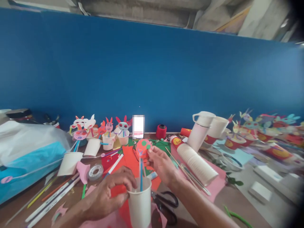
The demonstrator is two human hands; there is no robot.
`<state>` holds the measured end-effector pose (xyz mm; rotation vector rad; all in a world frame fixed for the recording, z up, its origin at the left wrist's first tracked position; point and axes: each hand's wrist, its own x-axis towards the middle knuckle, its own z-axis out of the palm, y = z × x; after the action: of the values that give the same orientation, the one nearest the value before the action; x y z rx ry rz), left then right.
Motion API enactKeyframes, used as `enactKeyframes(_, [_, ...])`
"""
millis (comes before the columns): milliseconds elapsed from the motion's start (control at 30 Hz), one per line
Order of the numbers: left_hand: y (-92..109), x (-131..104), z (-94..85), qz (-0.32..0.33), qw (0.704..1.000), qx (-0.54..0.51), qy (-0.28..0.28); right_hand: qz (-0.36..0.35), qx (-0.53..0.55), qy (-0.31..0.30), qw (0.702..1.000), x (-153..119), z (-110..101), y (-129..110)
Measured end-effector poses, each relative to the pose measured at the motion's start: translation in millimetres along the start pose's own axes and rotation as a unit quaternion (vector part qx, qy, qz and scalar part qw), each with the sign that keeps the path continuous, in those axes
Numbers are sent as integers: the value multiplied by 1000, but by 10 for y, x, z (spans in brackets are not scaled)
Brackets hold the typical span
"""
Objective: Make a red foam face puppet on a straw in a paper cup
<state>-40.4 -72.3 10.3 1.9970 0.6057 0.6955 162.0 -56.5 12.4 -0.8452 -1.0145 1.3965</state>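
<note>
A white paper cup [140, 205] stands upright in front of me. My left hand [116, 190] is at its left rim, fingers curled at the opening; what the fingertips hold, if anything, is hidden. Out of the cup rises a blue and white straw [141, 174], topped by a round orange-red paper piece [142, 148] with green spots. My right hand [161, 163] pinches the right edge of that paper piece between thumb and fingers. Black-handled scissors [167, 202] lie just right of the cup, over orange and pink paper.
Behind to the left are several cups with paper animal figures [108, 128]. A tape roll [95, 172] and markers [52, 199] lie left. Right are a stack of cups [197, 163], a white jug [200, 131] and more figures. A blue wall [142, 69] rises behind.
</note>
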Motion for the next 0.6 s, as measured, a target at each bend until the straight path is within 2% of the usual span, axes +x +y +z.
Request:
enactKeyframes(133, [20, 15, 76, -9, 999, -26, -20, -21, -71, 16, 997, -62, 72, -19])
enactKeyframes(333, [54, 3, 185, 0, 998, -28, -57, -115, -201, 36, 972, -98, 60, 3])
enactKeyframes(433, [100, -14, 226, 0, 997, -18, -81, -147, -315, 56, 936, -134, 43, 39])
enactKeyframes(600, [191, -52, 259, -21, 996, 3, -83, -180, -481, 14, 858, -198, 79, 38])
